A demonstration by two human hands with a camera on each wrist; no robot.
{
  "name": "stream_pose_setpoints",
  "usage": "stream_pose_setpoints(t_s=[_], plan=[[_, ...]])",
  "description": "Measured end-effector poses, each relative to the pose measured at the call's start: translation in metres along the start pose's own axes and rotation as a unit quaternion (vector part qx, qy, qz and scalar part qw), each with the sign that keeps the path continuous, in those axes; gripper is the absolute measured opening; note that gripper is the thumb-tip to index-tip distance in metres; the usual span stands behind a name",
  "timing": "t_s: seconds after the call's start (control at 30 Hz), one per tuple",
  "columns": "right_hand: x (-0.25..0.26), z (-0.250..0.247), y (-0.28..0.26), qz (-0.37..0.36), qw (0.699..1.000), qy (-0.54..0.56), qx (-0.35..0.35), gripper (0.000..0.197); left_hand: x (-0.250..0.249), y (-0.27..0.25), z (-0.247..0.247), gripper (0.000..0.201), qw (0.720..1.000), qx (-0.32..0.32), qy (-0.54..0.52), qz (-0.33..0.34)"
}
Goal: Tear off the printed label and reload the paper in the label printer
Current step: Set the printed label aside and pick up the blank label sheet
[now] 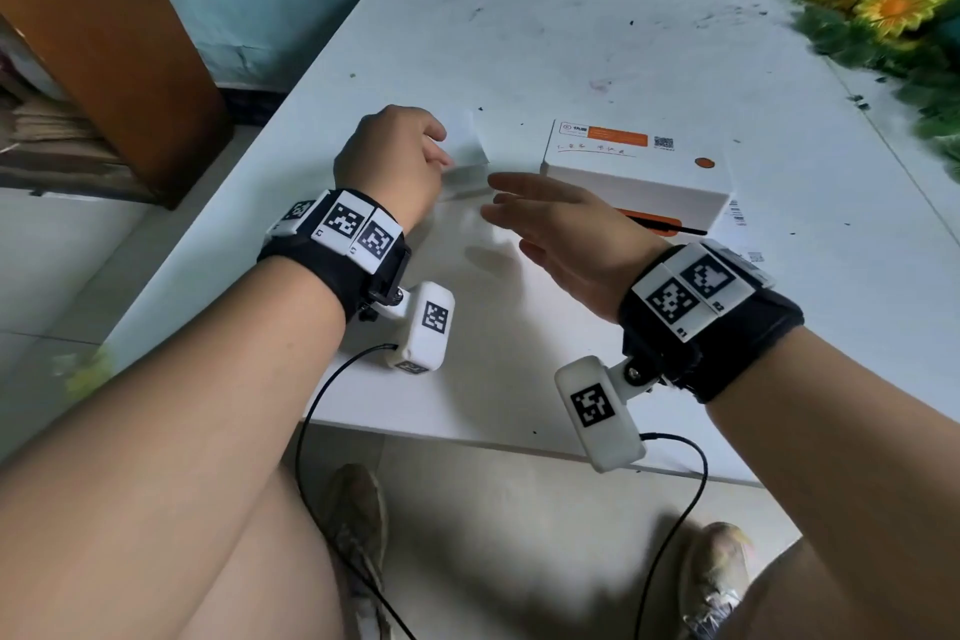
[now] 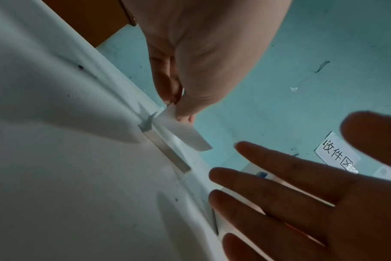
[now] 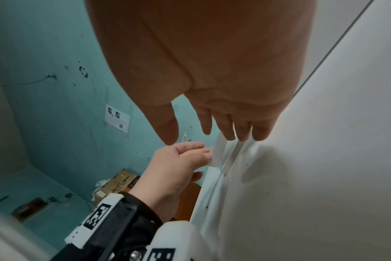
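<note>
Printer (image 1: 636, 172): white box with an orange stripe on top, sitting on the table (image 1: 571, 42) right of centre, its orange-edged front facing the person. Order below runs large to small.

Table: white, scuffed, dark flecks across the top. Artificial sunflowers (image 1: 893, 0) lie at the far right corner. A brown cabinet (image 1: 104, 42) stands off the left edge against the teal wall.

Right hand (image 1: 561, 234): hovers above the table just left of the printer, palm down, fingers straight and spread, pointing toward the left hand. It holds nothing; the right wrist view shows the fingertips (image 3: 241, 132) above the white surface. Contact with the table cannot be told.

Left hand (image 1: 395, 161): left of the printer, near the table's left side, fingers curled. Thumb and forefinger pinch one end of a white paper piece.

Paper (image 1: 467, 146): small, blank on the visible side, whether it is a printed label cannot be told. In the left wrist view it (image 2: 185, 132) sticks out from the pinch, lifted off the table, with its shadow below. It is apart from the printer and not touched by the right hand.
</note>
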State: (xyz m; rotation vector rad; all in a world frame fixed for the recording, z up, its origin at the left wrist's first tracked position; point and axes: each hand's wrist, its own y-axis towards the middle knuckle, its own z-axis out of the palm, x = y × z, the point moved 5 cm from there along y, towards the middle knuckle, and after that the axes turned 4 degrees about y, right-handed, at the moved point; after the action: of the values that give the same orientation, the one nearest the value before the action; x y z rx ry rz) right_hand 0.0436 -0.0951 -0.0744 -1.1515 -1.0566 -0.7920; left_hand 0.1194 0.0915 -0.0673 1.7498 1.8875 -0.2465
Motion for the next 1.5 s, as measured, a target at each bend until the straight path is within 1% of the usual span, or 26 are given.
stream_pose_setpoints(t_s=[0.1,0.23,0.37,0.47,0.57,0.63,0.73,0.8,0.9,0.93,1.0,1.03,1.07,1.1,1.13,1.17,1.2,1.23,1.3,1.4,1.5], plan=[[-0.001,0.005,0.005,0.002,1.0,0.011,-0.002,0.057,0.001,-0.002,-0.004,0.027,1.0,-0.009,-0.025,0.0],[-0.005,0.012,0.012,0.011,1.0,0.028,0.005,0.061,0.003,-0.005,-0.007,0.025,0.998,0.012,-0.064,-0.014],[-0.006,0.017,0.014,0.017,0.998,0.064,0.006,0.066,0.005,-0.006,-0.013,0.029,0.997,0.017,-0.076,-0.017],[-0.005,0.018,0.014,0.015,0.996,0.084,0.001,0.074,0.002,-0.007,-0.015,0.033,0.997,0.022,-0.077,-0.02],[-0.003,0.016,0.014,0.004,0.996,0.086,-0.002,0.087,-0.003,-0.009,-0.015,0.035,0.997,0.032,-0.065,-0.023],[-0.002,0.016,0.015,-0.004,0.996,0.09,0.006,0.088,-0.006,-0.011,-0.013,0.035,0.997,0.042,-0.064,-0.024],[-0.004,0.016,0.017,-0.009,0.996,0.088,0.011,0.077,-0.008,-0.014,-0.009,0.031,0.996,0.051,-0.063,-0.025],[-0.005,0.016,0.018,-0.009,0.996,0.086,-0.004,0.065,-0.007,-0.018,-0.009,0.034,0.996,0.048,-0.067,-0.035],[-0.003,0.013,0.019,-0.013,0.996,0.077,-0.038,0.027,-0.001,-0.02,-0.013,0.048,0.992,0.024,-0.111,-0.062],[-0.002,0.013,0.02,-0.015,0.996,0.079,-0.046,0.02,0.001,-0.021,-0.014,0.054,0.989,0.021,-0.128,-0.065],[-0.001,0.011,0.021,-0.024,0.994,0.088,-0.056,0.024,0.006,-0.023,-0.014,0.063,0.979,0.039,-0.181,-0.082],[-0.001,0.011,0.022,-0.027,0.994,0.092,-0.06,0.027,0.01,-0.024,-0.01,0.061,0.967,0.057,-0.228,-0.104],[-0.001,0.01,0.022,-0.028,0.993,0.091,-0.066,0.028,0.012,-0.026,-0.006,0.052,0.948,0.076,-0.281,-0.127],[-0.002,0.01,0.022,-0.031,0.992,0.093,-0.073,0.025,0.013,-0.028,-0.002,0.035,0.929,0.089,-0.328,-0.149],[-0.003,0.01,0.022,-0.035,0.991,0.094,-0.083,0.017,0.013,-0.03,0.0,0.016,0.911,0.096,-0.364,-0.168],[-0.003,0.009,0.022,-0.041,0.99,0.096,-0.09,0.009,0.013,-0.031,0.0,0.007,0.903,0.096,-0.379,-0.176],[-0.005,0.009,0.022,-0.046,0.99,0.092,-0.096,0.009,0.013,-0.031,-0.001,0.011,0.9,0.091,-0.385,-0.18],[-0.006,0.008,0.023,-0.047,0.99,0.089,-0.099,0.012,0.013,-0.03,-0.002,0.015,0.903,0.088,-0.38,-0.18],[-0.009,0.007,0.025,-0.045,0.989,0.097,-0.1,0.013,0.013,-0.03,-0.004,0.021,0.905,0.086,-0.375,-0.18],[-0.009,0.008,0.027,-0.045,0.985,0.136,-0.099,0.014,0.014,-0.029,-0.001,0.028,0.902,0.096,-0.381,-0.178],[-0.009,0.008,0.027,-0.045,0.977,0.173,-0.113,0.016,0.011,-0.03,0.0,0.031,0.906,0.092,-0.376,-0.171]])
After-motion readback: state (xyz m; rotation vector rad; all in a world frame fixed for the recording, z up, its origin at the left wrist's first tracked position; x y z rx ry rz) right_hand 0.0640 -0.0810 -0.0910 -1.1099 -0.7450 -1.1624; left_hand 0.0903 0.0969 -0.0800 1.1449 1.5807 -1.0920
